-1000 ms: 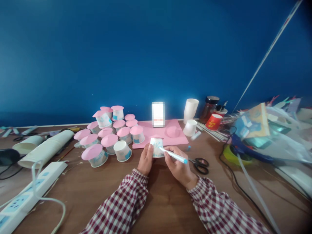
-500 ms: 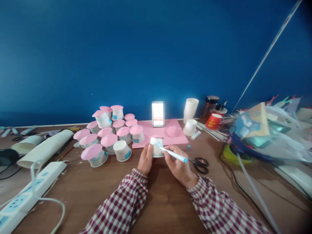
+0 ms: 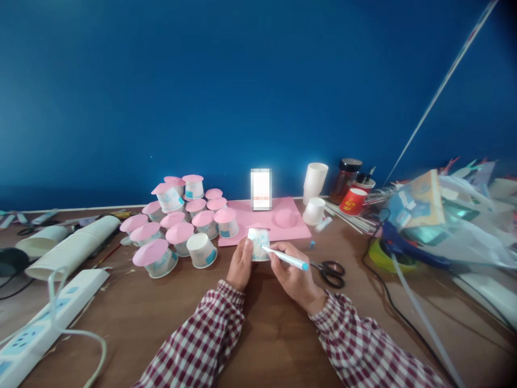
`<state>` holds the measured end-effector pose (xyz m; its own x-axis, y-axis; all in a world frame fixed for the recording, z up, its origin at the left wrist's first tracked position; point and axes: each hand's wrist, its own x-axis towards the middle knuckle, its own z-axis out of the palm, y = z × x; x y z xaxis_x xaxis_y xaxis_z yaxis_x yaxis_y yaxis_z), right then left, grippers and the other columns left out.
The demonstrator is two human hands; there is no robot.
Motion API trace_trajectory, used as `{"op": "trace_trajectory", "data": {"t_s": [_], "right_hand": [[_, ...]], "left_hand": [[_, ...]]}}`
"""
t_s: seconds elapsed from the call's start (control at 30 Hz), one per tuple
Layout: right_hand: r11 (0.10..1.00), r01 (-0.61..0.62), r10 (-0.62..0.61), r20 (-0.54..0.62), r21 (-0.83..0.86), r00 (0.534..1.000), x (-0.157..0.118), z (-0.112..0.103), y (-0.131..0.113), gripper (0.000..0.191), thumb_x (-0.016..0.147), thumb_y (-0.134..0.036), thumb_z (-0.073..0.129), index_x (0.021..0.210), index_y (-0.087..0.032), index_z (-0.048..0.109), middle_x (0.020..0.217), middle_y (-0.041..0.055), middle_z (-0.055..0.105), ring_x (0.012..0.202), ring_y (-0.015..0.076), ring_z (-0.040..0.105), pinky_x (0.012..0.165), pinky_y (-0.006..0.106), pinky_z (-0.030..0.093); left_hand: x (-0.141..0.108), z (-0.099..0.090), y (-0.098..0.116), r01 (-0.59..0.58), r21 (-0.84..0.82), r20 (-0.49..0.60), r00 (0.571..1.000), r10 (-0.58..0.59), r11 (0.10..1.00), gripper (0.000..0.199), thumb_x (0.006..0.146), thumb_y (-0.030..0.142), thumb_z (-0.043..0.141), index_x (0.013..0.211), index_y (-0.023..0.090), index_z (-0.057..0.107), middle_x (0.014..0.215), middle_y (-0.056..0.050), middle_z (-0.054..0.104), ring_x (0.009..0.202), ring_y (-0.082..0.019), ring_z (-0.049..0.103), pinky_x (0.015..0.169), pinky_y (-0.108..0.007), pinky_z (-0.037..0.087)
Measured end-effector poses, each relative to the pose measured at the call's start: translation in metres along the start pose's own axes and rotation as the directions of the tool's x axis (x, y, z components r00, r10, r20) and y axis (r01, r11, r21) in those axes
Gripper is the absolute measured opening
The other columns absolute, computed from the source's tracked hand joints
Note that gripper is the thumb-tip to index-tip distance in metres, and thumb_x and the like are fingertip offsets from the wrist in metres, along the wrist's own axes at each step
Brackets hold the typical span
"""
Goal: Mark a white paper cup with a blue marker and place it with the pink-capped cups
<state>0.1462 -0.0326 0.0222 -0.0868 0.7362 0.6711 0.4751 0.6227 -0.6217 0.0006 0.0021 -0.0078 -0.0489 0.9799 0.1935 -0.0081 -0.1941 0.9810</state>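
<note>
A small white paper cup (image 3: 258, 240), upside down with light blue marks on its side, is gripped at its left by my left hand (image 3: 240, 263). My right hand (image 3: 295, 276) is closed around a white felt-tip pen (image 3: 287, 258) with a blue end, its tip against the cup's side. Behind the cup lies pink paper (image 3: 242, 211), with a pink paper cone (image 3: 285, 217) on it. To the left stand several upturned cups with pink cone tops (image 3: 180, 233), and one without a top (image 3: 202, 250). A blue pen cap (image 3: 312, 244) rests right of my hands.
Scissors (image 3: 332, 274) lie beside my right hand. Farther right are a white cup (image 3: 314, 210), a tall cup stack (image 3: 315, 182), a red cup (image 3: 353, 201) and a glue gun (image 3: 399, 242) with its cable. A power strip (image 3: 52, 318) and long cup stack (image 3: 76, 248) occupy the left.
The view has shifted very slightly. Both hands keep their hold on the cup and pen, and the pen tip stays at about the same spot on the cup.
</note>
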Motion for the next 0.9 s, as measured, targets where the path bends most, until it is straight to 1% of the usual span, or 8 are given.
{"op": "trace_trajectory", "data": {"t_s": [0.37, 0.53, 0.7, 0.8, 0.9], "right_hand": [[1.000, 0.003, -0.003, 0.000, 0.001, 1.000, -0.0008, 0.0020, 0.0003, 0.011, 0.086, -0.021, 0.049, 0.091, -0.018, 0.058, 0.084, 0.0047, 0.063, 0.078, 0.0159, 0.061, 0.075, 0.028, 0.050], [1.000, 0.003, -0.003, 0.001, -0.005, 1.000, -0.0011, 0.0022, 0.0001, 0.011, 0.086, -0.022, 0.049, 0.091, -0.018, 0.058, 0.083, 0.0043, 0.063, 0.077, 0.0156, 0.061, 0.074, 0.027, 0.050], [1.000, -0.009, 0.009, 0.021, 0.024, 1.000, -0.0010, 0.0015, -0.0002, 0.012, 0.087, -0.024, 0.048, 0.091, -0.018, 0.058, 0.083, 0.0052, 0.063, 0.077, 0.0163, 0.061, 0.073, 0.029, 0.051], [1.000, -0.007, 0.007, 0.013, 0.031, 1.000, -0.0008, 0.0014, 0.0002, 0.012, 0.086, -0.024, 0.048, 0.091, -0.018, 0.058, 0.083, 0.0050, 0.063, 0.077, 0.0161, 0.061, 0.073, 0.028, 0.051], [0.999, -0.017, 0.016, 0.016, 0.038, 1.000, -0.0007, 0.0012, 0.0008, 0.011, 0.086, -0.023, 0.049, 0.091, -0.018, 0.058, 0.083, 0.0049, 0.063, 0.077, 0.0161, 0.061, 0.074, 0.028, 0.050]], "left_hand": [[-0.0003, 0.0015, 0.0009, 0.021, -0.029, -0.006, 1.000, -0.021, 0.999, 0.048, 0.082, 0.054, 0.043, 0.101, 0.013, 0.060, 0.085, -0.007, 0.062, 0.078, -0.018, 0.057, 0.071, -0.030, 0.046], [-0.0005, 0.0019, 0.0003, 0.028, -0.046, -0.004, 1.000, -0.028, 0.999, 0.048, 0.083, 0.055, 0.043, 0.100, 0.013, 0.059, 0.081, -0.006, 0.061, 0.073, -0.017, 0.055, 0.067, -0.029, 0.045], [-0.0004, 0.0016, -0.0023, 0.036, -0.038, 0.000, 0.999, -0.036, 0.999, 0.047, 0.083, 0.054, 0.041, 0.095, 0.013, 0.059, 0.076, -0.004, 0.058, 0.066, -0.014, 0.051, 0.061, -0.027, 0.043], [-0.0002, 0.0008, -0.0024, 0.037, -0.025, 0.013, 0.999, -0.037, 0.999, 0.046, 0.085, 0.053, 0.040, 0.098, 0.013, 0.058, 0.078, -0.004, 0.057, 0.067, -0.014, 0.050, 0.061, -0.026, 0.042], [-0.0002, 0.0001, -0.0018, 0.040, -0.009, 0.026, 0.999, -0.040, 0.999, 0.046, 0.086, 0.053, 0.038, 0.101, 0.014, 0.058, 0.083, -0.005, 0.058, 0.070, -0.014, 0.051, 0.064, -0.026, 0.042]]}}
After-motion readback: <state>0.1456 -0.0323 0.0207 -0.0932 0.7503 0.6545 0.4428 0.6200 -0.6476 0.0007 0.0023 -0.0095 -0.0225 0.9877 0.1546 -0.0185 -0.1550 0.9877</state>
